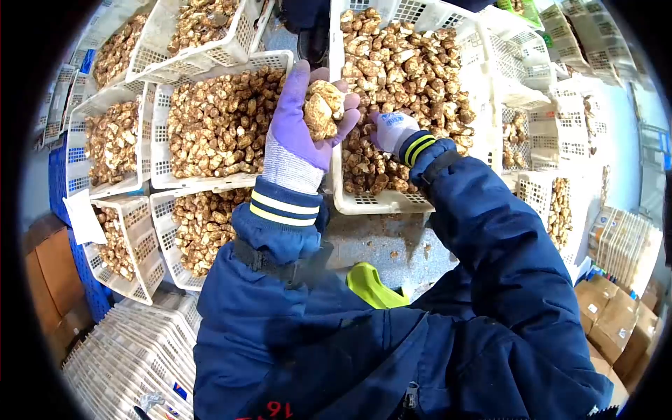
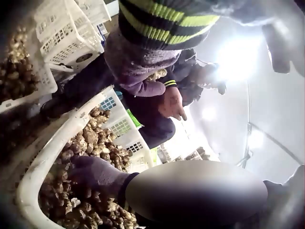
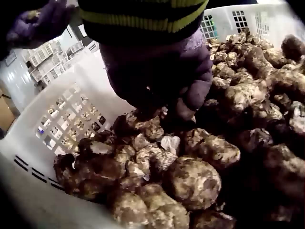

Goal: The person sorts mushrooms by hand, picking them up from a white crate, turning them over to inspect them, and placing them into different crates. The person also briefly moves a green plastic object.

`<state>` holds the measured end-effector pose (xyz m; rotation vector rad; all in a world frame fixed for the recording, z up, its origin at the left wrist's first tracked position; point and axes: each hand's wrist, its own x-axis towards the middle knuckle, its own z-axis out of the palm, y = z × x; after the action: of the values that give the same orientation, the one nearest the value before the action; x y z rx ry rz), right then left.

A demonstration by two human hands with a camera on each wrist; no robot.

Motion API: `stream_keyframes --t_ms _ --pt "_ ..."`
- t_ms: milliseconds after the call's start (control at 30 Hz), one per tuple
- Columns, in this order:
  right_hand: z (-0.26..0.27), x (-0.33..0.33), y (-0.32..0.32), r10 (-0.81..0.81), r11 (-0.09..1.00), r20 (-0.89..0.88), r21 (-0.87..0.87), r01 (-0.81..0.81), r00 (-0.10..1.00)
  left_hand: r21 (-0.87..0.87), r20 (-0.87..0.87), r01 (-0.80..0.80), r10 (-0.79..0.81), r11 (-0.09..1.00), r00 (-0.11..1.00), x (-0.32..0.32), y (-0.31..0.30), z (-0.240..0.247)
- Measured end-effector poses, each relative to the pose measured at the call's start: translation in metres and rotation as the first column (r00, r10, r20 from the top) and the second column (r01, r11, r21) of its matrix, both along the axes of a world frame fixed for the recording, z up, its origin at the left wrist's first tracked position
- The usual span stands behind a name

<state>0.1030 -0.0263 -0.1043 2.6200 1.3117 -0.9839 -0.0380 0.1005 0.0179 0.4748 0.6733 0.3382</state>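
My left hand (image 1: pixel 297 140), in a purple and grey knit glove, is turned palm up and cups a clump of pale, knobbly brown tubers (image 1: pixel 323 110). It hangs above the left rim of a white plastic crate (image 1: pixel 385 204). Inside this crate lies a deep pile of similar tubers (image 1: pixel 402 63). The gloved right hand (image 1: pixel 393 131) reaches down into that pile. In the right wrist view its bent fingers (image 3: pixel 198 93) point into the tubers, fingertips right at them; I cannot tell whether they grip one.
More filled crates (image 1: pixel 159 133) stand close on the left, others (image 1: pixel 535 129) on the right. Nested crates (image 1: pixel 126 350) are stacked at lower left, cardboard boxes (image 1: pixel 605 315) at lower right. A yellow-green object (image 1: pixel 374 287) is near my legs. Another person's hand (image 2: pixel 172 102) shows beyond the crate.
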Motion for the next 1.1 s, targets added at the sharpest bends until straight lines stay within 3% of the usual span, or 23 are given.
stream_keyframes --t_ms 67,133,200,267,300,367,400,467,500,533,567,600,633,667,700,733,800,867,933,1000,1033,1067,1100 --pt "0.007 0.008 -0.002 -0.029 0.999 -0.089 0.013 0.03 0.996 0.042 -0.069 0.014 -0.011 0.999 0.998 0.0 -0.002 -0.002" --pt "0.025 0.012 -0.01 -0.219 0.97 -0.185 0.064 0.234 0.958 0.087 -0.157 0.031 -0.017 0.996 0.988 0.004 -0.005 -0.008" --pt "0.029 0.014 -0.028 -0.356 0.815 -0.324 0.351 0.461 0.876 0.177 -0.24 0.111 -0.067 0.978 0.968 0.006 -0.009 -0.034" --pt "0.108 -0.012 -0.027 -0.377 0.736 -0.249 0.503 0.452 0.892 0.249 -0.248 0.267 -0.206 0.931 0.947 0.01 -0.02 -0.051" --pt "0.133 -0.026 -0.026 -0.306 0.793 -0.096 0.525 0.31 0.947 0.227 -0.175 0.269 -0.232 0.936 0.957 0.016 -0.032 -0.056" --pt "0.141 -0.046 -0.029 -0.137 0.796 0.102 0.603 0.048 0.985 0.294 -0.147 0.322 -0.29 0.9 0.946 0.03 -0.041 -0.083" --pt "0.142 -0.048 -0.033 -0.152 0.782 0.114 0.622 0.049 0.982 0.247 -0.063 0.3 -0.294 0.921 0.954 0.024 -0.05 -0.065" --pt "0.154 -0.04 -0.046 -0.107 0.81 -0.033 0.576 0.107 0.994 0.305 -0.097 0.292 -0.275 0.906 0.956 0.024 -0.054 -0.059" --pt "0.168 -0.026 -0.055 -0.047 0.818 -0.3 0.536 0.209 0.953 0.294 -0.071 0.298 -0.29 0.908 0.954 0.02 -0.056 -0.044" --pt "0.157 -0.01 -0.066 0.018 0.698 -0.381 0.667 0.261 0.925 0.281 -0.049 0.306 -0.305 0.909 0.951 0.015 -0.056 -0.031" --pt "0.147 0.013 -0.076 -0.094 0.683 -0.511 0.591 0.429 0.854 0.145 -0.021 0.324 -0.325 0.935 0.946 0.019 -0.049 -0.034" --pt "0.151 0.033 -0.082 -0.369 0.642 -0.408 0.537 0.547 0.835 0.279 0.05 0.257 -0.281 0.925 0.958 0.015 -0.046 -0.036" --pt "0.132 0.065 -0.09 -0.428 0.712 -0.17 0.542 0.447 0.888 0.251 0.093 0.223 -0.252 0.942 0.963 0.016 -0.041 -0.032" --pt "0.093 0.097 -0.105 -0.306 0.817 0.151 0.549 0.178 0.94 0.221 0.135 0.19 -0.223 0.957 0.965 0.018 -0.034 -0.025" --pt "0.078 0.111 -0.106 -0.197 0.946 0.239 0.302 0.12 0.951 0.059 0.191 0.227 -0.235 0.972 0.953 0.02 -0.025 -0.022" --pt "0.071 0.107 -0.103 -0.098 0.973 0.178 0.222 0.057 0.979 0.12 0.213 0.203 -0.225 0.972 0.951 0.021 -0.023 -0.017" --pt "0.032 0.093 -0.096 0.217 0.953 0.422 0.103 -0.285 0.88 0.163 0.136 0.172 -0.195 0.971 0.971 0.021 -0.022 -0.003" --pt "0.019 0.079 -0.083 0.139 0.985 0.438 -0.157 -0.077 0.888 0.229 0.224 0.175 -0.226 0.958 0.948 0.016 -0.019 -0.002" --pt "0.04 0.077 -0.07 0.147 0.959 0.365 -0.282 -0.041 0.919 0.287 0.218 0.175 -0.242 0.942 0.945 0.013 -0.019 -0.003" --pt "0.04 0.098 -0.099 -0.102 0.987 0.294 0.151 0.059 0.95 0.342 0.19 0.243 -0.32 0.908 0.928 0.012 -0.018 -0.01" --pt "0.051 0.106 -0.104 -0.289 0.92 -0.01 0.273 0.28 0.957 0.364 0.192 0.296 -0.382 0.883 0.904 0.011 -0.015 -0.013" --pt "0.061 0.113 -0.111 -0.42 0.797 -0.327 0.313 0.517 0.846 0.384 0.194 0.355 -0.451 0.852 0.872 0.011 -0.016 -0.015" --pt "0.084 0.107 -0.108 -0.285 0.758 -0.361 0.482 0.439 0.888 0.372 0.147 0.433 -0.513 0.821 0.846 0.01 -0.017 -0.01"
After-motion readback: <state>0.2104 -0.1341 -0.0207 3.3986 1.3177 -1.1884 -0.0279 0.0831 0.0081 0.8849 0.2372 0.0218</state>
